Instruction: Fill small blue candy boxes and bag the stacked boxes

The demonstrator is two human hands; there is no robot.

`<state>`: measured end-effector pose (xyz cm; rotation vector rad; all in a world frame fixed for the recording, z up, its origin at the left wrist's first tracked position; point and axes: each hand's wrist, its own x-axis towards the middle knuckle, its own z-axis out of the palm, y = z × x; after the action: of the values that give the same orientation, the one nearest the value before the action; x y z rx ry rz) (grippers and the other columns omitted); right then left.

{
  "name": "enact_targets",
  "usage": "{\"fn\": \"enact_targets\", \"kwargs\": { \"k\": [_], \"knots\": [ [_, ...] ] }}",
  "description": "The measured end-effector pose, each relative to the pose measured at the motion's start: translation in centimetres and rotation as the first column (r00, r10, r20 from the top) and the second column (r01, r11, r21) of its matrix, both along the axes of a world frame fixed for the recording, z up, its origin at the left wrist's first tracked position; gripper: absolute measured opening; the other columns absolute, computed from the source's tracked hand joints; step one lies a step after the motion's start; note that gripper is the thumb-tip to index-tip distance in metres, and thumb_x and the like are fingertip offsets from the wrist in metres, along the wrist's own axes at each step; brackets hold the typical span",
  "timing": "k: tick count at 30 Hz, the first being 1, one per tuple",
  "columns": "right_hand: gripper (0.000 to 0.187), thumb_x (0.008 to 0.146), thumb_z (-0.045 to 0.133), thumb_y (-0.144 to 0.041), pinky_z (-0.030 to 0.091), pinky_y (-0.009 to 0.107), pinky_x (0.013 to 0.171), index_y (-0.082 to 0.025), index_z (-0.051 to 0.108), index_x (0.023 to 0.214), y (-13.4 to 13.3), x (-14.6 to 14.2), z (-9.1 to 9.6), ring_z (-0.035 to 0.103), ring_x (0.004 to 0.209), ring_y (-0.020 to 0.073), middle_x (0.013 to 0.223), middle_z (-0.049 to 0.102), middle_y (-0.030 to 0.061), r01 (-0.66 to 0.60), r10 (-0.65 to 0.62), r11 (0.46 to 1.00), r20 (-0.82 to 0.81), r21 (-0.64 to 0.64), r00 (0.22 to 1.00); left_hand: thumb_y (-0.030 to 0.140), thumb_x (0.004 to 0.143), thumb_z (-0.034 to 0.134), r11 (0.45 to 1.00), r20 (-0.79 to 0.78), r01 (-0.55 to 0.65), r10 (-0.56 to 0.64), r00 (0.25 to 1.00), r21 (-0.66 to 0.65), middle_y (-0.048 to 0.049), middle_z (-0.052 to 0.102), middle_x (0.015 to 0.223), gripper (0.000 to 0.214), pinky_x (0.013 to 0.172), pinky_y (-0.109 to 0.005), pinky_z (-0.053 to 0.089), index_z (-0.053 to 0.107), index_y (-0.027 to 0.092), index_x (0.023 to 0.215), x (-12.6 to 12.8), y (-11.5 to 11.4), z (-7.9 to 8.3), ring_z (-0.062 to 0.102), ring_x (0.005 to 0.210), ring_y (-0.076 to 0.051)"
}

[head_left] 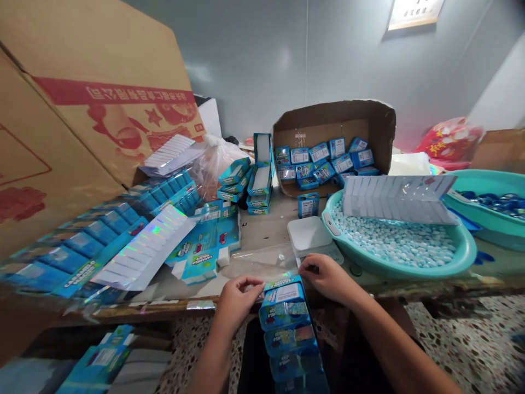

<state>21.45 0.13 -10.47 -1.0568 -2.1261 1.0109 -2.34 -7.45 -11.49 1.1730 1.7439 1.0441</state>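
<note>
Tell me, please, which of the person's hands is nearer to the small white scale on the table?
The right hand is nearer: it lies just below the white scale, at its front edge. The left hand sits farther off, down to the scale's left, beside the row of blue boxes.

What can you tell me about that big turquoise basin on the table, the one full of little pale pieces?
The turquoise basin looks like smooth plastic, round and shallow, with a wide rim and a lighter handle tab on its left edge. It sits upright on the table, right of the white scale, and is heaped with small pale blue-white candies. A fanned stack of white cards rests across its far rim. Neither hand touches it; the right hand is nearest.
</note>
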Motion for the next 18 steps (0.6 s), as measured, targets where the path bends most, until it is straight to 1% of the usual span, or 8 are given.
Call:
{"fn": "enact_targets", "kwargs": {
  "k": [3,5,6,8,10,13,15,18],
  "knots": [
    [0.014,0.086,0.056,-0.012,0.038,0.027,0.069,-0.015,0.065,0.076,-0.2,-0.1,0.3,0.057,0.076,0.0175,0.077,0.064,0.0031,0.037,-0.038,0.999,0.028,0.030,0.999,0.051,0.064,0.070,1.000,0.039,0.025,-0.025,0.999,-0.006,-0.0079,0.074,0.079,0.042,0.068,-0.030,0.053,0.074,0.014,0.082,-0.4,-0.1,0.5,0.067,0.075,-0.023],
    [0.015,0.087,0.054,-0.011,0.039,0.027,0.072,-0.016,0.063,0.076,-0.8,-0.2,0.7,0.057,0.079,0.0176,0.080,0.063,0.0032,0.061,-0.062,0.996,0.018,0.060,0.998,0.052,0.068,0.070,1.000,0.038,0.011,-0.012,0.999,0.018,-0.0077,0.074,0.082,0.042,0.071,-0.031,0.054,0.074,0.014,0.085,-0.2,-0.6,0.8,0.067,0.078,-0.023],
    [0.015,0.088,0.054,-0.010,0.040,0.027,0.073,-0.016,0.062,0.077,-1.2,-0.2,1.0,0.057,0.080,0.0175,0.082,0.062,0.0033,0.077,-0.078,0.994,0.004,0.075,0.997,0.052,0.071,0.069,0.998,0.015,-0.010,0.009,1.000,0.058,-0.0074,0.073,0.085,0.040,0.073,-0.031,0.054,0.074,0.015,0.086,0.0,-1.0,0.9,0.067,0.080,-0.023],
    [0.015,0.090,0.053,-0.010,0.041,0.027,0.073,-0.017,0.060,0.079,-2.3,-0.1,1.5,0.057,0.081,0.0175,0.084,0.061,0.0037,0.106,-0.103,0.987,-0.030,0.124,0.994,0.048,0.078,0.068,0.978,-0.071,-0.048,0.063,0.995,0.202,-0.0064,0.073,0.090,0.033,0.081,-0.031,0.054,0.073,0.017,0.085,0.6,-2.1,0.9,0.067,0.088,-0.023],
    [0.017,0.093,0.050,-0.010,0.042,0.028,0.073,-0.018,0.058,0.081,-3.4,0.0,1.9,0.055,0.081,0.0182,0.086,0.060,0.0043,0.089,-0.077,0.971,-0.061,0.222,0.995,0.040,0.085,0.067,0.918,-0.171,-0.019,0.093,0.981,0.395,-0.0047,0.072,0.093,0.022,0.087,-0.030,0.054,0.073,0.019,0.084,1.3,-3.3,0.8,0.067,0.094,-0.021],
    [0.019,0.096,0.045,-0.008,0.044,0.031,0.074,-0.018,0.056,0.085,-4.8,0.1,2.1,0.053,0.083,0.0194,0.088,0.059,0.0056,0.044,-0.002,0.920,-0.108,0.389,0.994,0.022,0.090,0.065,0.785,-0.255,0.075,0.109,0.961,0.615,-0.0013,0.070,0.093,0.006,0.089,-0.027,0.054,0.071,0.022,0.090,2.1,-4.8,0.3,0.067,0.096,-0.016],
    [0.017,0.097,0.044,-0.007,0.046,0.031,0.075,-0.018,0.055,0.089,-5.4,0.2,2.0,0.052,0.082,0.0192,0.088,0.059,0.0058,0.052,0.020,0.887,-0.150,0.459,0.988,0.011,0.090,0.062,0.721,-0.246,0.086,0.120,0.962,0.687,-0.0009,0.067,0.095,0.014,0.092,-0.029,0.055,0.069,0.022,0.094,2.5,-5.5,0.0,0.066,0.096,-0.015],
    [0.017,0.098,0.043,-0.005,0.048,0.032,0.074,-0.017,0.056,0.094,-5.8,0.3,1.5,0.052,0.082,0.0189,0.089,0.060,0.0066,0.058,0.042,0.850,-0.178,0.523,0.983,0.002,0.087,0.060,0.663,-0.209,0.072,0.130,0.969,0.745,-0.0030,0.064,0.098,0.020,0.096,-0.037,0.057,0.066,0.019,0.096,3.0,-6.0,-0.1,0.065,0.096,-0.016]
  ]
}}
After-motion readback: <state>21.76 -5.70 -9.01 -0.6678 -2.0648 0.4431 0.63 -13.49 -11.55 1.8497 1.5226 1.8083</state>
